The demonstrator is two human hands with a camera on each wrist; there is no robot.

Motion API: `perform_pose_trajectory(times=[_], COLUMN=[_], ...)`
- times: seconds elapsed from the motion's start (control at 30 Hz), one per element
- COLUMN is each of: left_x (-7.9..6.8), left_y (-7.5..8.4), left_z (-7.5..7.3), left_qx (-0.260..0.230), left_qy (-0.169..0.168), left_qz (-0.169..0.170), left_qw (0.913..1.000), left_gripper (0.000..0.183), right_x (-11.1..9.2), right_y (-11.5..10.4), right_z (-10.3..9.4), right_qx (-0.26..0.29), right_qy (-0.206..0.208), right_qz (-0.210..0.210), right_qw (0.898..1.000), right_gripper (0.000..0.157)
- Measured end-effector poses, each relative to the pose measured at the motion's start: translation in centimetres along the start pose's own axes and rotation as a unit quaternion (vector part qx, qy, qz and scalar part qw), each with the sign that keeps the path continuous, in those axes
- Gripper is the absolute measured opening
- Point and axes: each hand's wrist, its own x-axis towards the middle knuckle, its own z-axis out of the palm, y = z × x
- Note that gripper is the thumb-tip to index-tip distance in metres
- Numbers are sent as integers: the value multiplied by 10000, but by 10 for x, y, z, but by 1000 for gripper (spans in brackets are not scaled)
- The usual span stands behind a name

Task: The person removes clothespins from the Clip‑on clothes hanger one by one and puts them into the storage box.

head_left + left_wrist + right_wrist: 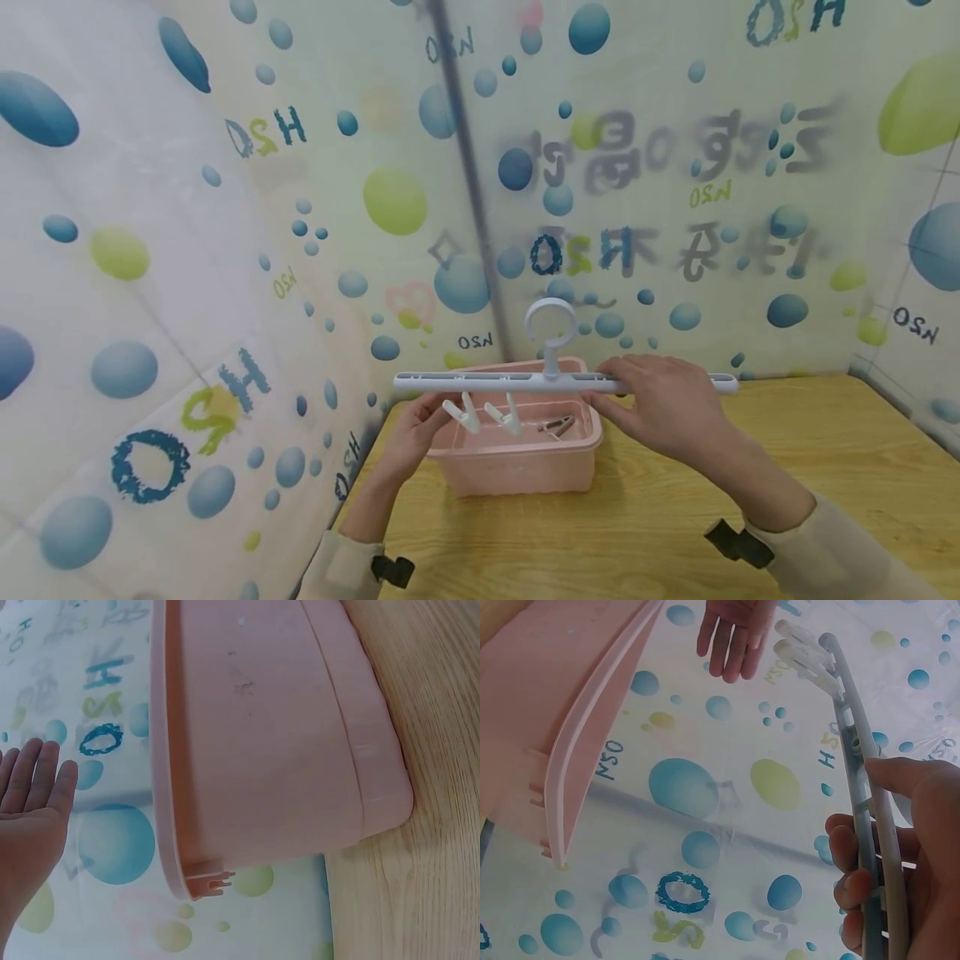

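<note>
My right hand (663,400) grips the bar of a white hanger (487,383) with a round ring hook on top. In the right wrist view its fingers curl round the slotted bar (887,847). Two white clips (504,418) hang from the bar's left half. My left hand (412,429) is near the left end of the hanger, beside a pink plastic tub (517,473). Seen from the left wrist, that hand (34,810) has its fingers straight and holds nothing. Inside the tub lies a grey-brown clothespin (558,427), below the hanger.
The tub stands on a wooden table (675,525), close to the back wall. Sheeting (637,192) printed with blue and green bubbles covers the walls behind and to the left. The table's surface stretches to the right of the tub.
</note>
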Motion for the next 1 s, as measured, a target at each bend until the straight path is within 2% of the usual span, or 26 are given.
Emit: perform_pose_trajectory(times=[0.17,0.27,0.5,0.73,1.0], left_x=[-4,-5,-6,-6,-5], left_y=[5,7,8,11,14], left_z=[1,2,3,4,4], left_qx=[-309,-725,-1595,-2465,-3067], left_qy=[-134,-195,-622,-1145,-1692], left_qz=[59,48,293,460,671], left_qw=[9994,9972,9848,9613,9342], left_gripper=[35,42,41,36,40], right_x=[0,1,1,1,1], right_y=[-1,-1,0,-1,-1], right_z=[-1,-1,-1,-2,-3], right_qx=[-11,-18,-17,-31,-48], right_qy=[14,91,101,77,23], right_qz=[1,-31,-53,-49,-4], right_qw=[10000,10000,9999,10000,10000], right_gripper=[38,36,35,36,37])
